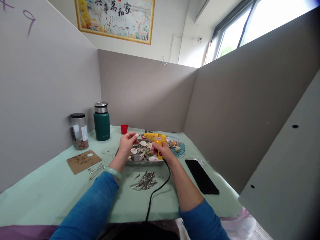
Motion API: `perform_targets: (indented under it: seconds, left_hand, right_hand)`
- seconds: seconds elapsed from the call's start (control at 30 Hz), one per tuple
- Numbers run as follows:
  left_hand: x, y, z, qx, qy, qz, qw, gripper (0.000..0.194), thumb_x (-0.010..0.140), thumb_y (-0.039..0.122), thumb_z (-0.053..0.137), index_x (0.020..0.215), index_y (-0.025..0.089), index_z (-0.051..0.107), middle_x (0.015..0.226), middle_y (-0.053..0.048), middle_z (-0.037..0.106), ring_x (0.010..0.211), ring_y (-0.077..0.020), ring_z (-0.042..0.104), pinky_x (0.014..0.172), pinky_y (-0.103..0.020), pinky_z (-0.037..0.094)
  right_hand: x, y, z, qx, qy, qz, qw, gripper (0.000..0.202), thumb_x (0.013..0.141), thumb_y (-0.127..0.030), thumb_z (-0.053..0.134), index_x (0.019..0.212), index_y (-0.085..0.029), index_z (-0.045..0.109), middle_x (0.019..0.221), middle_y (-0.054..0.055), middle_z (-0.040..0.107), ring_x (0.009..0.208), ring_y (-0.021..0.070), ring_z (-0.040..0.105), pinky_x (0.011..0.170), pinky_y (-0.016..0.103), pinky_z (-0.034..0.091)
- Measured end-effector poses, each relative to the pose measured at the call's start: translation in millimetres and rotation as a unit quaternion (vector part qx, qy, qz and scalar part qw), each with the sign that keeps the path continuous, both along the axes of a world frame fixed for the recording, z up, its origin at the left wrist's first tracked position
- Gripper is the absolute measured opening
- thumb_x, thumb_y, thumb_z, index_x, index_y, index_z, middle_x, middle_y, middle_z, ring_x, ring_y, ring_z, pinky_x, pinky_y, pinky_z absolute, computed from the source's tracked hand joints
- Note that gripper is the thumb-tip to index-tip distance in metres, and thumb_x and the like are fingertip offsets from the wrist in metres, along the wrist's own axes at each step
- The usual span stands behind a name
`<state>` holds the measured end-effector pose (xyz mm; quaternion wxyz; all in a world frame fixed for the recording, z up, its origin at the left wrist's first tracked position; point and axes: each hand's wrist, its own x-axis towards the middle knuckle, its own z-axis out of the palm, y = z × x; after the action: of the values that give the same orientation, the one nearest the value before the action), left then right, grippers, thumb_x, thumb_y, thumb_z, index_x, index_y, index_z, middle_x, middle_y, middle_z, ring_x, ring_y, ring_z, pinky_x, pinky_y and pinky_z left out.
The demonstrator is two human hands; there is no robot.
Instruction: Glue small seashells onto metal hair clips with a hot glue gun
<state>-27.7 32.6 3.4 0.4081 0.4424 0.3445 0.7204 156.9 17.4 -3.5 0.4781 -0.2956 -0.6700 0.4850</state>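
Observation:
My left hand pinches a small white shell above the left part of a metal tray. Wrapped round the handle of a yellow glue gun is my right hand. The gun's nozzle points left, at or very near the shell; whether they touch is too small to tell. Shells and stones of several kinds lie in the tray under both hands. A black cord runs from the gun down to the table's front edge.
Metal clips lie in a pile before the tray. Brown cardboard, a jar, a green bottle and a red cup stand or lie leftward. Rightward are a blue dish and a black phone-like slab. Partitions enclose the table.

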Motion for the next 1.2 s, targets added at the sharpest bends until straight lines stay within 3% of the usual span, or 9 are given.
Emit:
perform_targets:
  seconds: [1.2]
  left_hand:
    - [-0.3, -0.4, -1.1, 0.006, 0.046, 0.019, 0.999, 0.031, 0.058, 0.033, 0.075, 0.077, 0.013, 0.062, 0.051, 0.003, 0.057, 0.047, -0.0101, 0.053, 0.053, -0.023, 0.044]
  right_hand:
    - [3.0, 5.2, -6.2, 0.013, -0.038, -0.031, 0.999, 0.042, 0.075, -0.053, 0.061, 0.056, -0.016, 0.058, 0.053, 0.001, 0.056, 0.047, 0.01, 0.045, 0.048, 0.024, 0.034]
